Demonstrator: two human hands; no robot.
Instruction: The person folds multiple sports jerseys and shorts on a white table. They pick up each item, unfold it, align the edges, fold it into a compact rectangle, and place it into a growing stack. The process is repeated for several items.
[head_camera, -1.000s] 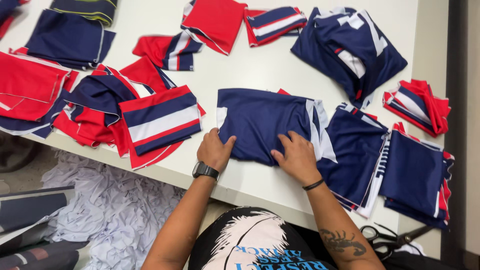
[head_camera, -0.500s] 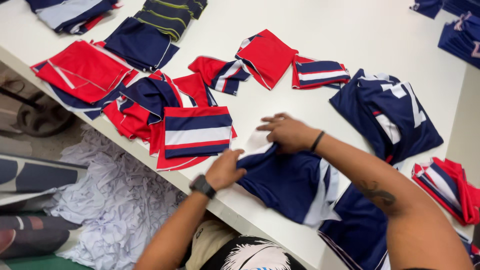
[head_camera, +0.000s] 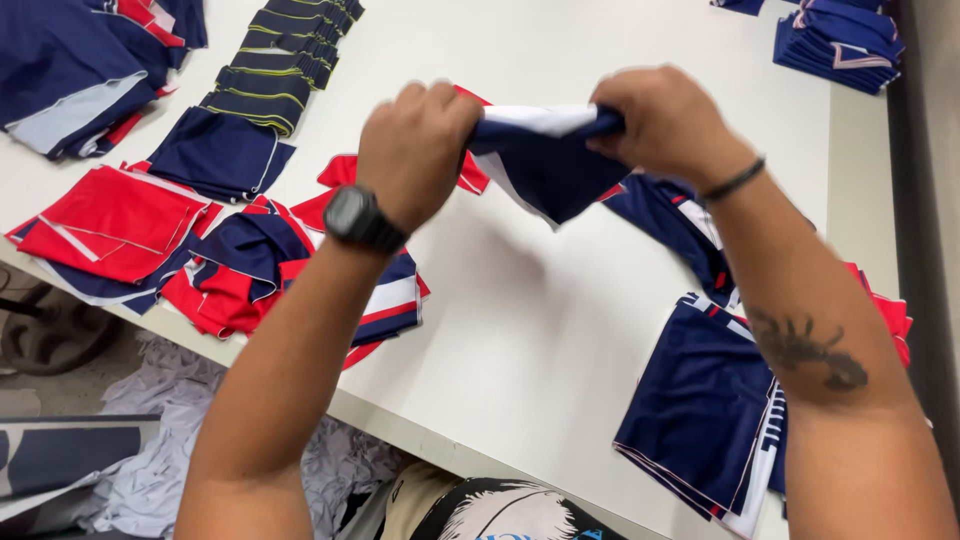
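Note:
A navy fabric piece with a white band (head_camera: 545, 155) hangs in the air above the white table (head_camera: 520, 330), stretched between both my hands. My left hand (head_camera: 415, 145), with a black watch on its wrist, grips the piece's left end. My right hand (head_camera: 660, 120), with a dark band on its wrist and a tattoo on the forearm, grips the right end. The lower part of the piece droops in a point between the hands.
Red, navy and white fabric pieces (head_camera: 250, 275) lie in piles at the table's left. More navy pieces (head_camera: 710, 420) lie at the right under my right forearm. A navy stack (head_camera: 835, 40) sits far right. Pale cloth (head_camera: 160, 480) lies on the floor below.
Both hands have lifted the navy piece off the table and now hold it up in the air between them. The view has shifted left and closer.

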